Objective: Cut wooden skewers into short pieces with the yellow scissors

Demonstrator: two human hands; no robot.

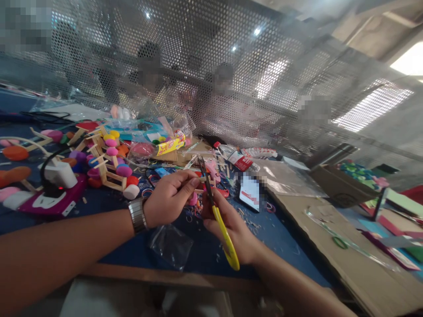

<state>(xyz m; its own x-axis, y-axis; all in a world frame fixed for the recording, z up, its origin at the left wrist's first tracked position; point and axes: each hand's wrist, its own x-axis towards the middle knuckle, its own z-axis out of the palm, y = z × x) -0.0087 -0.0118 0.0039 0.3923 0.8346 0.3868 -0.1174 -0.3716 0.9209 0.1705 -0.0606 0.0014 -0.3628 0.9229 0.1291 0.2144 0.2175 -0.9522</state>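
Note:
My left hand (168, 198), with a metal watch (137, 215) on its wrist, is closed in a pinch on a short pale wooden stick (207, 180). My right hand (233, 224) grips yellow-handled scissors (226, 237). Their dark blades point up and away, close beside my left fingertips; whether the blades touch the stick I cannot tell. Beneath both hands, small scraps and cut bits (246, 220) litter the blue table (205, 246). A clear plastic bag (172, 245) lies just below my left hand.
At left are stick frames with coloured pompoms (112, 169) and a magenta power strip (54, 198) with a white plug (59, 174). Behind my hands lie a red-labelled bottle (236, 157) and a phone (250, 192). Cardboard (307, 229) and a box (343, 182) occupy the right. A perforated screen (198, 66) stands behind.

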